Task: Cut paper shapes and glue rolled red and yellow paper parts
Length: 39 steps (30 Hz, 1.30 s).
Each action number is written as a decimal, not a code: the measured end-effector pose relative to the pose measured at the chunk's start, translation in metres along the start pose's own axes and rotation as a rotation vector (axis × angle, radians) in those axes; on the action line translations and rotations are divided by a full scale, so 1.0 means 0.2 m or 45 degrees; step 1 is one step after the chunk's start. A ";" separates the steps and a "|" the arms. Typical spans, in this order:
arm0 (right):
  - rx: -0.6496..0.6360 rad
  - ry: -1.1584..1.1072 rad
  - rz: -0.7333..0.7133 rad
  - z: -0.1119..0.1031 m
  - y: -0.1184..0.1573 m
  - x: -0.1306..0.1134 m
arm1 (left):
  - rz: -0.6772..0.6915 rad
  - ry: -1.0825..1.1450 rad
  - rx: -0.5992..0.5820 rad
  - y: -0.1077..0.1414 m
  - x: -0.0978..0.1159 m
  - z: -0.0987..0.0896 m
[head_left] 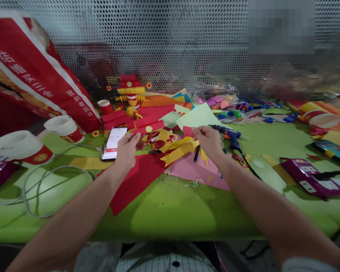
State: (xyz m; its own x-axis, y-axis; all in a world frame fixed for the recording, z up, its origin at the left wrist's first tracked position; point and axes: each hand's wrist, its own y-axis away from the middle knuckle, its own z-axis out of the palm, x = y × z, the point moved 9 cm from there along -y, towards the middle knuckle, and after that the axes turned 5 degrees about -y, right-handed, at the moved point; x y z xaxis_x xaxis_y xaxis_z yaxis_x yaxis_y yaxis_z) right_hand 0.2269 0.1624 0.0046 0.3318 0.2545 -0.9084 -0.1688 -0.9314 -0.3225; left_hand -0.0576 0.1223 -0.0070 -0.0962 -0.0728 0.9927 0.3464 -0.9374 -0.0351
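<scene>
My left hand is closed, thumb and fingers pinching the end of a red paper piece that bears a pale green disc. My right hand is closed on a small red paper piece. Between and below the hands lie yellow cut paper strips and a yellow piece with red shapes. A large red sheet and a pink sheet lie nearer me. A pale green sheet is behind my right hand.
A lit phone lies beside my left hand. Paper cups and a large red bag stand at left. A blue glue gun and a purple power strip are at right. A paper figure stands behind.
</scene>
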 end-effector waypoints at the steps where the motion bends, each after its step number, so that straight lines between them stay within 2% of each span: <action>1: -0.051 0.027 0.031 0.03 0.02 -0.01 | -0.011 0.004 -0.040 0.01 0.00 0.02; 7: -0.115 -0.109 0.016 0.11 0.07 -0.04 | -0.076 0.007 -0.199 0.04 -0.04 0.09; 12: -0.323 -0.335 0.102 0.20 0.09 -0.01 | -0.088 -0.017 -0.277 0.06 -0.05 0.13; 18: -0.490 -0.482 0.228 0.27 0.16 -0.07 | -0.087 -0.082 -0.409 0.10 -0.05 0.18; 20: -0.456 -0.478 0.246 0.26 0.15 -0.07 | -0.051 -0.100 -0.411 0.10 -0.03 0.18; 23: -0.319 -0.538 0.264 0.20 0.11 -0.05 | 0.067 -0.156 -0.318 0.08 0.02 0.13; 25: -0.228 -0.583 0.293 0.16 0.07 -0.01 | 0.181 -0.309 -0.245 0.06 0.06 0.10; 27: -0.169 -0.588 0.336 0.13 0.03 0.02 | 0.307 -0.602 -0.258 0.06 0.09 0.10; 29: -0.134 -0.539 0.373 0.12 0.00 0.04 | 0.425 -0.963 -0.395 0.10 0.09 0.17; 31: -0.124 -0.457 0.388 0.12 -0.04 0.05 | 0.527 -1.290 -0.607 0.17 0.05 0.26; 33: -0.131 -0.385 0.393 0.13 -0.07 0.04 | 0.609 -1.510 -0.796 0.25 0.00 0.33; 36: -0.152 -0.340 0.423 0.17 -0.12 0.04 | 0.709 -1.663 -0.970 0.33 -0.04 0.40; 39: -0.226 -0.325 0.473 0.24 -0.14 0.05 | 0.781 -1.701 -1.014 0.36 -0.04 0.42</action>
State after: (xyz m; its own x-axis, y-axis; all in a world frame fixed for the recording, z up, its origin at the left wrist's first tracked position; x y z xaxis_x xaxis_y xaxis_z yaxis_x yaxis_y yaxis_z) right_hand 0.1894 0.2039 -0.0079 0.0372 -0.0687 -0.9969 -0.0647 -0.9957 0.0662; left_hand 0.0459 0.0830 -0.0084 0.8196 -0.5404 0.1901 -0.5399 -0.8396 -0.0594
